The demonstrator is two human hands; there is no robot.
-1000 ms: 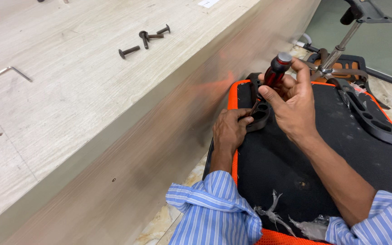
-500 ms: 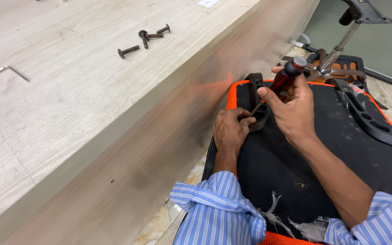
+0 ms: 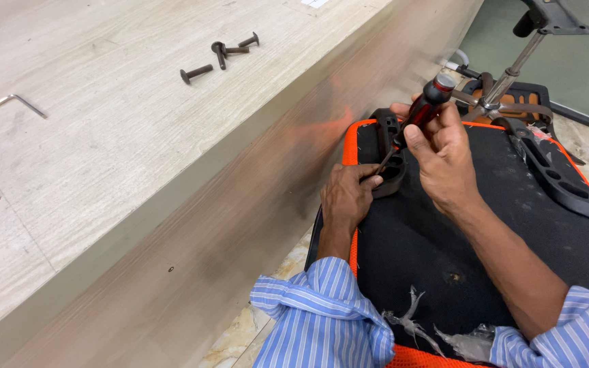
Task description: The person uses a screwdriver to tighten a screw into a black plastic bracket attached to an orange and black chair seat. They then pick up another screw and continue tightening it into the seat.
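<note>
Even, bright indoor light; soft shadows. Orange glow reflects on the wooden panel (image 3: 322, 129). Slight motion blur there; centre sharp.

right hand (image 3: 444, 153) turned, screwdriver (image 3: 418, 114) handle tilted further right

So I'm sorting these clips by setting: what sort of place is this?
Probably a furniture assembly or repair workshop: an upturned office chair, loose bolts and a hex key on a wooden bench.

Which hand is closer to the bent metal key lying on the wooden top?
Left. The left hand sits nearer the bent metal key; the right hand, holding the screwdriver, is farther off.
</note>
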